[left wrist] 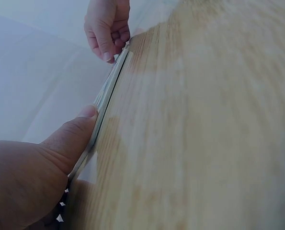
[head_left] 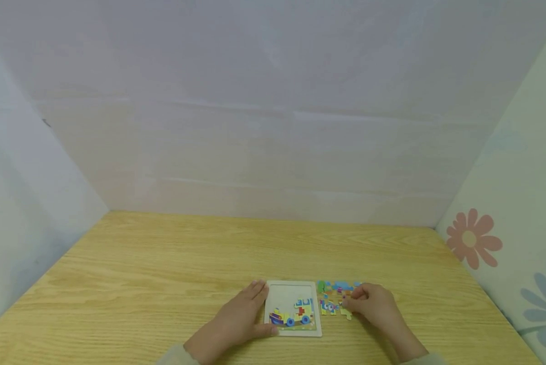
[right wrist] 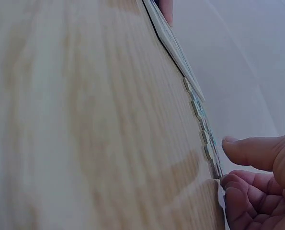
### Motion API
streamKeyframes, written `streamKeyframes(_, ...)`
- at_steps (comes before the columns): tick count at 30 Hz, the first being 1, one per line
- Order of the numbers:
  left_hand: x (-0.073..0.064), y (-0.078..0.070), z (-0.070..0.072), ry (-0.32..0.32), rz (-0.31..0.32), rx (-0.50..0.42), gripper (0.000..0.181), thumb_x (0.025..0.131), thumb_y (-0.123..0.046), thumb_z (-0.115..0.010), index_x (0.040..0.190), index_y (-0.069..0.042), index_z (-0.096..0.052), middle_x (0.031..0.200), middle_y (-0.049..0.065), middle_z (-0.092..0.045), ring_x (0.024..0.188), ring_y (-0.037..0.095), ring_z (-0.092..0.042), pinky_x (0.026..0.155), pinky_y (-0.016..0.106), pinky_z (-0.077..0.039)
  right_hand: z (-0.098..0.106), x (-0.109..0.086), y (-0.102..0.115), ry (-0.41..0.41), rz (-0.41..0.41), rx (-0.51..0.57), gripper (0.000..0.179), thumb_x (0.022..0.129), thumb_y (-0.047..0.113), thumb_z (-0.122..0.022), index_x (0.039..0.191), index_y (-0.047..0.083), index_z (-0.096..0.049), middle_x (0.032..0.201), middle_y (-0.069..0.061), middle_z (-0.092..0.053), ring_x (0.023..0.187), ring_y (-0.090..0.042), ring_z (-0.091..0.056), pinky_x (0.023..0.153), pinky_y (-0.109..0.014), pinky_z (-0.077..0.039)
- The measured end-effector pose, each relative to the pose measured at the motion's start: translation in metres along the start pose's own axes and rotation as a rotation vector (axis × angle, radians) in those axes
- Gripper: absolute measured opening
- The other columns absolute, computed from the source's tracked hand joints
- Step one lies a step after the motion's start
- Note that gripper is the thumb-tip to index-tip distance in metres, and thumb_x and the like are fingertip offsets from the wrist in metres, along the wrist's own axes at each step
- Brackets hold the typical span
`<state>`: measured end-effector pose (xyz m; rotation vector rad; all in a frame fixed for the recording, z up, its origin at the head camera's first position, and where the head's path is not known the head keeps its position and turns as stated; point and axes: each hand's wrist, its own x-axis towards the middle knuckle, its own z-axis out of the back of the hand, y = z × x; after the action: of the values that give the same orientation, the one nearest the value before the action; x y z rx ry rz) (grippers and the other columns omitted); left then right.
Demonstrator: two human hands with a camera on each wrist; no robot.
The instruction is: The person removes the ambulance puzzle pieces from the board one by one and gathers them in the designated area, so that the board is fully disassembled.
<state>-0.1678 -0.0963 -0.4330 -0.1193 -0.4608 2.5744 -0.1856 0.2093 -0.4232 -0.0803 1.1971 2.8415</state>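
Note:
A square jigsaw tray [head_left: 317, 322] with a pale rim lies on the table, a vehicle picture with blue wheels partly assembled in its lower part. My left hand [head_left: 238, 317] rests along the tray's left side, fingers extended by the far corner and thumb over the near rim. Loose puzzle pieces [head_left: 329, 307] lie flat to the right of the tray. Over their right side is my right hand [head_left: 375, 306], fingertips down at a yellow-green piece [head_left: 346, 314]. In the right wrist view a gap shows between the thumb [right wrist: 243, 149] and the curled fingers [right wrist: 247, 196].
The wooden table [head_left: 163, 263] extends to a pale back wall [head_left: 264, 152]. A side wall with printed flowers [head_left: 469, 239] borders it on the right, and a plain pale wall [head_left: 27, 213] on the left.

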Motion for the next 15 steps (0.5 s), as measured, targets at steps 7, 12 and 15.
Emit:
streamKeyframes(7,0.0,0.0,-0.001,0.002,0.014,-0.01,0.093,0.078,-0.063,-0.057,0.139,0.005,-0.036,0.148,0.019,-0.03,0.136,0.035,-0.028,0.108,0.049,-0.029,0.004,0.0,0.01,-0.013,0.027,0.033,0.027,0.076,0.024,-0.076,0.089,0.003,-0.065,0.075,-0.001,-0.062,0.068,-0.014,-0.055,0.057,-0.023,-0.048)
streamKeyframes(12,0.001,0.001,-0.002,0.001,0.012,-0.002,0.094,0.078,-0.064,-0.057,0.139,0.005,-0.036,0.148,0.019,-0.03,0.136,0.035,-0.028,0.108,0.049,-0.03,0.007,0.001,0.022,-0.034,0.05,0.034,0.036,0.077,0.029,-0.074,0.098,0.001,-0.064,0.084,-0.002,-0.064,0.077,-0.014,-0.058,0.063,-0.028,-0.051)
streamKeyframes(15,0.001,0.001,-0.002,0.0,0.009,0.0,0.093,0.078,-0.063,-0.057,0.139,0.005,-0.036,0.147,0.019,-0.031,0.136,0.035,-0.028,0.108,0.049,-0.03,0.005,0.002,0.027,-0.033,0.072,0.089,0.034,0.078,0.025,-0.074,0.1,0.001,-0.064,0.083,-0.002,-0.065,0.075,-0.013,-0.061,0.064,-0.026,-0.053)
